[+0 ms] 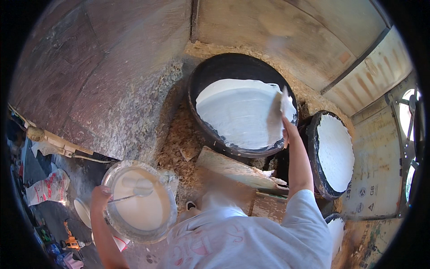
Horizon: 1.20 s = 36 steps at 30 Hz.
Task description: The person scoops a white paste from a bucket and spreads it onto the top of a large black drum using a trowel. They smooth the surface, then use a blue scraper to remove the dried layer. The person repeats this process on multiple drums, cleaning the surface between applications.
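Observation:
My left hand [101, 196] grips the thin handle of a metal ladle [143, 187]. The ladle's bowl hangs over a wide basin [171, 206] of creamy white batter [137, 215]. In my right hand [289, 131] is a flat spreader [285, 102] coated in white, held edge-up at the right side of a large round black griddle [228, 65]. A white batter layer [235, 114] covers most of that griddle, with streaks curving across it; the black surface shows bare along the far side. I cannot tell how firmly the spreader touches the layer.
A second griddle [314, 161] with a white layer stands close right of my forearm, a third white-covered one [337, 232] lower right. A worn board [235, 164] leans before the main griddle. Left are a printed sack [50, 186] and an orange power drill [72, 241]. Panels rise behind.

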Motion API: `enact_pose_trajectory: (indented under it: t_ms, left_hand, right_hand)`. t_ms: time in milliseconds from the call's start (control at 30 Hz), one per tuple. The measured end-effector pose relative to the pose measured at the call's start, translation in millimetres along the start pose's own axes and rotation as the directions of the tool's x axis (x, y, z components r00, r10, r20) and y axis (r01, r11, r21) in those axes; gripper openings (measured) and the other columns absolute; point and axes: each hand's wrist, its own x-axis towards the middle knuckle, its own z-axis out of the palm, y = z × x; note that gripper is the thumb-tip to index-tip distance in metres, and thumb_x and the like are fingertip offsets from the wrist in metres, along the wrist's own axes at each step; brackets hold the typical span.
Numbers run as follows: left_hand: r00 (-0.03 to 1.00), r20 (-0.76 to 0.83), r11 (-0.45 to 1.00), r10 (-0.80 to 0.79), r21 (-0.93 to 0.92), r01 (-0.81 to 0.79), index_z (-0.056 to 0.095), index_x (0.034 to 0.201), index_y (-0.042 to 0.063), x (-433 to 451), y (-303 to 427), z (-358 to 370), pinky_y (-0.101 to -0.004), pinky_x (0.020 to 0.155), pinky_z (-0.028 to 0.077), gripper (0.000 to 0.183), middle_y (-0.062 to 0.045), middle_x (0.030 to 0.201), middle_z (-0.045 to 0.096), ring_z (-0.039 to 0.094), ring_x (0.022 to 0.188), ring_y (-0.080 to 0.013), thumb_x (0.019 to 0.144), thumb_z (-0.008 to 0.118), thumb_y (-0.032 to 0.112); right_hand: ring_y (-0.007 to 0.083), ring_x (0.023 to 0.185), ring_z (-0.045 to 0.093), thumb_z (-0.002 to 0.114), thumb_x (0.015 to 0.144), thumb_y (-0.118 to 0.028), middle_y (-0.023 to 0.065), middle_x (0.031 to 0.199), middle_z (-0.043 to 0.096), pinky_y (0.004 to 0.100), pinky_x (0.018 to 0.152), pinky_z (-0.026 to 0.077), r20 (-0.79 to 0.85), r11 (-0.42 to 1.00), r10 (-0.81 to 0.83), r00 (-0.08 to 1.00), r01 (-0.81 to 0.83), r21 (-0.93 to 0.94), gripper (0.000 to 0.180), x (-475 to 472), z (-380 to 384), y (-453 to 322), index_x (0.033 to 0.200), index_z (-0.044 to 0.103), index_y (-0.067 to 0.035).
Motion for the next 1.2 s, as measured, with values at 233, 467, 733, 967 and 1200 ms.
enact_pose_trajectory:
  t_ms: [233, 467, 733, 967, 1200]
  left_hand:
    - [0.998, -0.031, 0.999, 0.046, -0.004, -0.046, 0.064, 0.095, -0.009, 4, 34, 11, -0.0315, 0.054, 0.049, 0.027, -0.016, 0.066, 0.067, 0.066, 0.058, -0.021, 0.069, 0.066, -0.002]
    - [1.0, -0.015, 0.996, -0.02, 0.082, 0.021, 0.064, 0.098, -0.006, -9, 66, 11, -0.0336, 0.053, 0.047, 0.027, -0.015, 0.068, 0.067, 0.064, 0.055, -0.0201, 0.071, 0.068, 0.0]
    - [0.992, 0.001, 0.988, -0.128, 0.092, 0.127, 0.064, 0.095, -0.007, -16, 70, 5, -0.032, 0.052, 0.049, 0.025, -0.014, 0.066, 0.067, 0.066, 0.059, -0.0198, 0.07, 0.068, -0.003]
    - [0.997, -0.029, 0.997, -0.077, -0.032, 0.076, 0.064, 0.092, -0.01, -5, 34, 9, -0.0321, 0.053, 0.05, 0.024, -0.017, 0.065, 0.066, 0.067, 0.057, -0.0217, 0.069, 0.067, -0.005]
    - [0.999, -0.034, 1.0, 0.012, -0.016, -0.013, 0.064, 0.09, -0.01, 4, 44, 10, -0.0323, 0.053, 0.049, 0.023, -0.017, 0.064, 0.065, 0.066, 0.057, -0.0218, 0.068, 0.067, -0.004]
  right_hand:
    - [0.0174, 0.06, 0.051, 0.078, 0.065, -0.052, 0.0082, 0.068, 0.059, 0.04, 0.056, 0.041, 0.32, 0.842, -0.216, 0.923, 0.342, -0.418, 0.067, -108, 135, -45, 0.096, 0.068, 0.006]
    - [0.0324, 0.084, 0.065, 0.069, 0.074, -0.048, 0.0128, 0.087, 0.068, 0.0422, 0.073, 0.051, 0.575, 0.051, -0.479, 0.663, 0.675, -0.736, 0.05, -163, 164, -30, 0.118, 0.064, -0.023]
    - [0.0303, 0.086, 0.067, 0.068, 0.074, -0.047, 0.0108, 0.094, 0.069, 0.0433, 0.073, 0.052, 0.15, 0.244, -0.548, 0.823, 0.329, -0.912, 0.037, -31, 53, -49, 0.102, 0.068, -0.024]
    - [0.0117, 0.046, 0.037, 0.075, 0.07, -0.054, 0.0013, 0.064, 0.055, 0.0277, 0.039, 0.027, -0.197, 0.996, -0.057, 0.979, 0.041, -0.083, 0.048, 26, 0, -24, 0.08, 0.069, -0.007]
    - [0.0126, 0.048, 0.033, 0.075, 0.07, -0.054, 0.0016, 0.058, 0.041, 0.0326, 0.045, 0.025, 0.273, 0.959, -0.109, 0.956, 0.173, -0.225, 0.053, -61, 129, -63, 0.075, 0.064, -0.003]
